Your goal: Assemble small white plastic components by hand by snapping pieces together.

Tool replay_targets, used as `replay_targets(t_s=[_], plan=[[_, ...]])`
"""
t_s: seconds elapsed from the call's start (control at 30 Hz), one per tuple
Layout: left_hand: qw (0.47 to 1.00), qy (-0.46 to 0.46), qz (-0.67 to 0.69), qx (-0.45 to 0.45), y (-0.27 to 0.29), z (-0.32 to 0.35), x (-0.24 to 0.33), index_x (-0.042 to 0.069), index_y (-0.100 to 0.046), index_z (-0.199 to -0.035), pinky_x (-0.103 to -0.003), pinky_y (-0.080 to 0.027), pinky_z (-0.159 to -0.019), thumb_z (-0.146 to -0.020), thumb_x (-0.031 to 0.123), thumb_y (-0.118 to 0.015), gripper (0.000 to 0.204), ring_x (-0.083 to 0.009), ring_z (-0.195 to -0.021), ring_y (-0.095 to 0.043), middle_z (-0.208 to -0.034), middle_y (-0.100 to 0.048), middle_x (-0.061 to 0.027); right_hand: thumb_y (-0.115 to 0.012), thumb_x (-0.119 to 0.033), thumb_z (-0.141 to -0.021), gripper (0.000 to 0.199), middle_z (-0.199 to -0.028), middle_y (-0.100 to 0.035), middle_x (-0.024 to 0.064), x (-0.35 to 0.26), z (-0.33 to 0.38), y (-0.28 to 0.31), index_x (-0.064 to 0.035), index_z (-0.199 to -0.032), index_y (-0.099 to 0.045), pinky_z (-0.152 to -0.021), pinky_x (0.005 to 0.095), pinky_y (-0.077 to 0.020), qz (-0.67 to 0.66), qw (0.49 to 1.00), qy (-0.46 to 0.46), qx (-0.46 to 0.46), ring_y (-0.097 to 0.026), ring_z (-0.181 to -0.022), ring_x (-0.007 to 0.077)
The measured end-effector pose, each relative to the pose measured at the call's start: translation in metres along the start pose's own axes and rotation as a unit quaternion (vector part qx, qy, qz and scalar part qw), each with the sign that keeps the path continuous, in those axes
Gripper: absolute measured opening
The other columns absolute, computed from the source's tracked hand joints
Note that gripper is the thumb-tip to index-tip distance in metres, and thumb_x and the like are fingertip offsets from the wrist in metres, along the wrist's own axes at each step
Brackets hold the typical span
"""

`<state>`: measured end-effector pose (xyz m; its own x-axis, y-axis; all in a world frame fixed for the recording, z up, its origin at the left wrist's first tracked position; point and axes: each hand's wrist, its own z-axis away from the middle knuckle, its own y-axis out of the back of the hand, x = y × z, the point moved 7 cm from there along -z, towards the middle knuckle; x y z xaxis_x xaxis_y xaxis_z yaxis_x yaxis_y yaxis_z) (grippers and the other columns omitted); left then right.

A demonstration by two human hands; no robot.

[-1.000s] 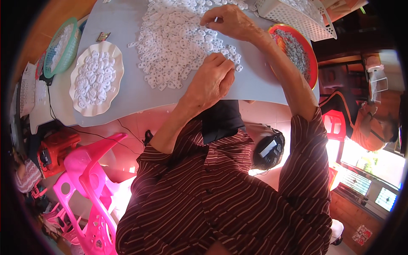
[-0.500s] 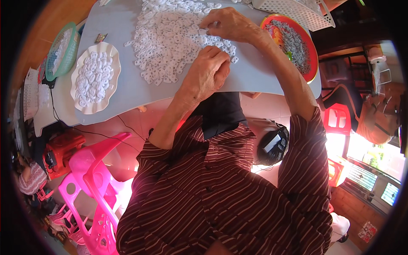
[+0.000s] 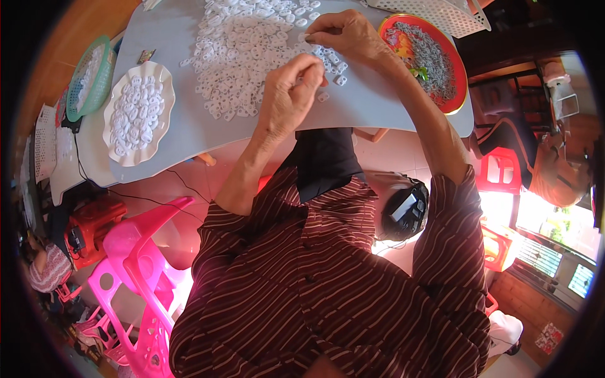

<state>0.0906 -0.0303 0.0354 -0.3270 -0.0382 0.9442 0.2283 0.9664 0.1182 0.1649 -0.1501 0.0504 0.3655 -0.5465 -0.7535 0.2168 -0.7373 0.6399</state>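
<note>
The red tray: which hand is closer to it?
Right. The right hand is just left of the red tray; the left hand is farther left, by the white pieces.

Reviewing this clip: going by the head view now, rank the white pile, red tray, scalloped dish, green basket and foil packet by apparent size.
Largest to smallest:
1. White pile
2. Red tray and scalloped dish: too alike to rank, and an arm crosses the tray's edge
3. Green basket
4. Foil packet
</note>
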Motion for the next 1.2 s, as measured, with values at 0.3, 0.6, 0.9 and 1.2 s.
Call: replay_targets(t_s=[0.3, 0.6, 0.9, 1.2], plan=[[0.932, 0.167, 0.318, 0.039, 0.011, -0.017, -0.033, -0.001, -0.059, -0.081, -0.026, -0.046, -0.065, -0.090, 0.027, -0.053, 0.030, -0.0147, -0.068, -0.057, -0.070, -0.059, -0.0081, -0.063, -0.006, -0.083, 0.014, -0.081, -0.063, 0.0025, -0.044, 0.032, 0.009, -0.0010, -0.096, -0.065, -0.065, 0.0214, -0.0469, 0.010, 0.987, 0.133, 0.086, -0.056, -0.071, 0.0063], [0.993, 0.062, 0.094, 0.042, 0.013, -0.018, -0.013, 0.001, -0.061, -0.089, -0.021, -0.041, -0.059, -0.092, 0.019, -0.051, 0.021, -0.0069, -0.065, -0.052, -0.071, -0.060, -0.0024, -0.062, -0.007, -0.082, 0.014, -0.079, -0.066, 0.0058, -0.013, 0.045, 0.010, -0.0044, -0.095, -0.067, -0.062, 0.0239, -0.0493, -0.141, 0.977, 0.037, 0.155, -0.060, -0.069, 0.0079], [0.997, 0.063, 0.015, 0.034, 0.010, -0.016, -0.011, -0.002, -0.061, -0.096, -0.022, -0.042, -0.068, -0.091, 0.016, -0.053, 0.021, -0.0087, -0.072, -0.053, -0.077, -0.060, -0.0020, -0.063, -0.008, -0.080, 0.010, -0.067, -0.065, 0.0073, -0.022, 0.051, 0.004, -0.0020, -0.088, -0.066, -0.054, 0.0237, -0.0486, -0.129, 0.977, 0.028, 0.165, -0.060, -0.059, 0.0083], [0.983, 0.059, 0.165, 0.058, 0.005, -0.008, -0.019, -0.001, -0.061, -0.090, -0.022, -0.040, -0.065, -0.088, 0.014, -0.056, 0.016, -0.0079, -0.067, -0.052, -0.072, -0.059, -0.0015, -0.061, -0.010, -0.081, 0.010, -0.065, -0.062, 0.0035, -0.016, 0.067, 0.050, -0.0010, -0.085, -0.064, -0.054, 0.0217, -0.0479, 0.109, 0.962, 0.090, 0.234, -0.057, -0.057, 0.0054]])
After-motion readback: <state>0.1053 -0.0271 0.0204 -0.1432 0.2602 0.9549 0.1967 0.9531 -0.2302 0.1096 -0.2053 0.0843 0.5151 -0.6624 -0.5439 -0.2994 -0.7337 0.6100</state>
